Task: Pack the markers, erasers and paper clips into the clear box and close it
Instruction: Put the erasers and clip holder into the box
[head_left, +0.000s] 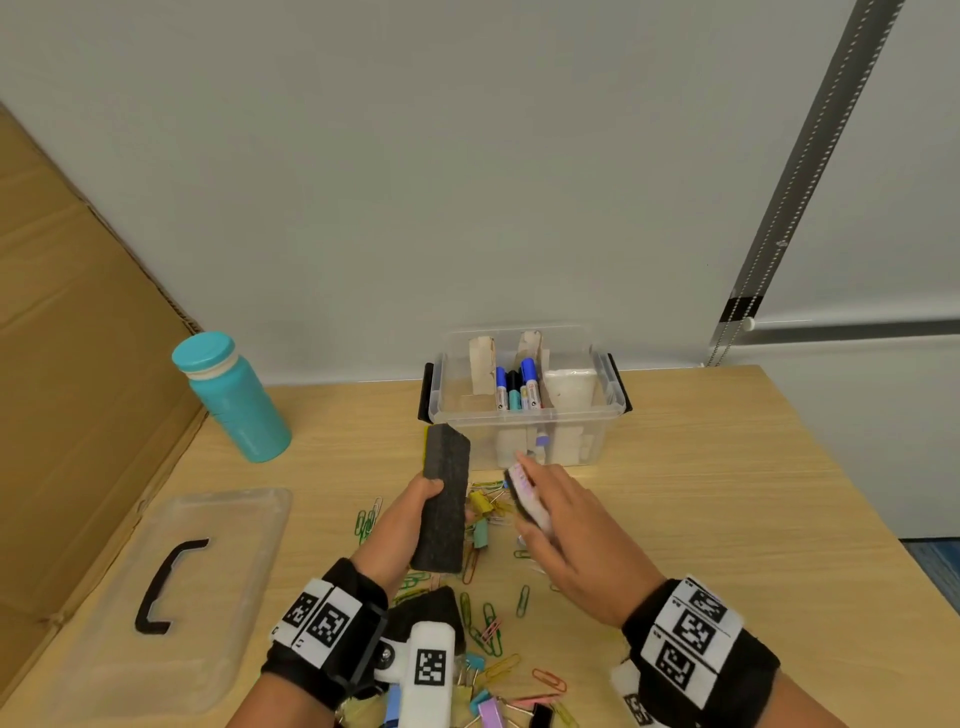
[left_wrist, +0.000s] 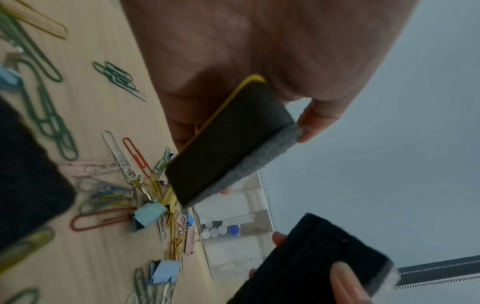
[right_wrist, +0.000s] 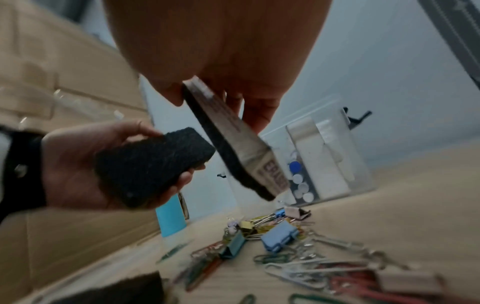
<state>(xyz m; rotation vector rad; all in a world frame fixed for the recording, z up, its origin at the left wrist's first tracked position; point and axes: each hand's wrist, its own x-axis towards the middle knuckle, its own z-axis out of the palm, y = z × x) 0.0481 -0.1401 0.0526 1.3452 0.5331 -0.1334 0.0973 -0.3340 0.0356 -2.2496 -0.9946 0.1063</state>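
The left hand (head_left: 410, 512) grips a long grey felt eraser with a yellow back (head_left: 444, 501), the right hand (head_left: 558, 535) a smaller white-topped eraser (head_left: 524, 493), both raised toward the open clear plastic box (head_left: 524, 415) at twelve o'clock, seemingly for packing

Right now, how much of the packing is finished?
Done: markers already stand in the box. In hand: the left hand grips one eraser, the right hand holds another eraser, both near the box. Left: a third eraser, the clips scattered on the table, and the lid, lying off to the left.
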